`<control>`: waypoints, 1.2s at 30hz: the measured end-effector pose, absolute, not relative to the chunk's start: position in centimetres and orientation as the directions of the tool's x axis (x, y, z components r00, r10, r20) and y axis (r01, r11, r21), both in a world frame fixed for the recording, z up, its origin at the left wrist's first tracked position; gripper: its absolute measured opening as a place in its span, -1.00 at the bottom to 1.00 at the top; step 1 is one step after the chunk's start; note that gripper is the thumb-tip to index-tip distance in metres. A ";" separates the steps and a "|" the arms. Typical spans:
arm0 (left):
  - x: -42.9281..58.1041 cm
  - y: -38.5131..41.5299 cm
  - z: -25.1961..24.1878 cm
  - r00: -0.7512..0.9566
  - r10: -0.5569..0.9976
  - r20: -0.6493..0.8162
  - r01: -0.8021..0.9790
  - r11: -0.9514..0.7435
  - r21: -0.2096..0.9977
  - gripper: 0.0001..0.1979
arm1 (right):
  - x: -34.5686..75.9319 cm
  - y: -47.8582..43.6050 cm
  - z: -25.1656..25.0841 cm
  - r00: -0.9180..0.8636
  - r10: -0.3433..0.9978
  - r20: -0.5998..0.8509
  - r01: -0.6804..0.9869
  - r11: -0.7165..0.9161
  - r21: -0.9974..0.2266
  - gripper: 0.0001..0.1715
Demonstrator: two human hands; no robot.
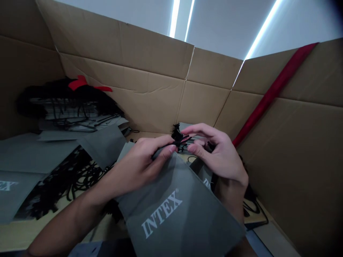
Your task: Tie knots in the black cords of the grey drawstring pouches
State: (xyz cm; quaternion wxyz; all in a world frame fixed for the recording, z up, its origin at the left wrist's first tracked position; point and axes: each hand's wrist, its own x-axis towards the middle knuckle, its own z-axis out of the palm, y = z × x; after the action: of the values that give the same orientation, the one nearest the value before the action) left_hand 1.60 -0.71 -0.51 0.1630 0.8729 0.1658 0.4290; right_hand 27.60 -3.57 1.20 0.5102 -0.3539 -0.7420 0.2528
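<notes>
A grey fabric pouch printed INTEX hangs tilted in front of me. My left hand pinches its upper edge together with a black cord, thumb on top. Close to the cord's free ends, my right hand is raised with its thumb and fingers apart. I see nothing held between them. Behind the right wrist is part of another grey INTEX pouch, mostly hidden.
Several grey pouches with black cords form a pile at the left back, with red pieces on top. More pouches lie at the left. Cardboard walls enclose the table; a red strip runs down the right one.
</notes>
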 end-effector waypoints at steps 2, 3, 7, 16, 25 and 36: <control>1.6 -1.0 -0.5 0.566 0.393 0.725 0.149 -0.913 0.379 -0.73 | 27.0 -3.8 1.1 -0.210 0.763 0.611 0.261 0.646 -0.717 -0.76; 1.6 -1.1 -0.6 0.561 0.382 0.734 0.147 -0.919 0.366 -0.73 | 26.7 -4.0 1.1 -0.194 0.751 0.631 0.264 0.660 -0.703 -0.84; 1.7 -1.5 -0.7 0.538 0.383 0.751 0.121 -0.917 0.380 -0.80 | 25.7 -4.6 1.0 -0.160 0.694 0.702 0.315 0.710 -0.630 -0.96; 1.9 -1.7 -1.8 0.377 0.305 0.875 0.179 -0.951 0.254 -0.91 | 24.1 -6.9 0.4 -0.113 0.582 0.806 0.499 0.735 -0.460 -0.90; 2.0 -1.5 -2.3 0.440 0.250 0.862 0.156 -0.967 0.201 -0.76 | 23.9 -6.9 0.6 -0.109 0.595 0.797 0.556 0.701 -0.447 -0.85; 1.1 -1.5 -0.8 0.407 0.209 0.889 0.129 -0.977 0.171 -0.73 | 23.9 -6.2 1.9 -0.057 0.849 0.525 0.201 0.525 -0.827 -0.84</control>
State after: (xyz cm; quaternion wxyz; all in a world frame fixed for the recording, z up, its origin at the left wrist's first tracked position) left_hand 1.09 -1.46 -0.77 0.0376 0.8378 0.1009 0.5352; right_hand 23.87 -6.17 1.86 0.5630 -0.3933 -0.6675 0.2878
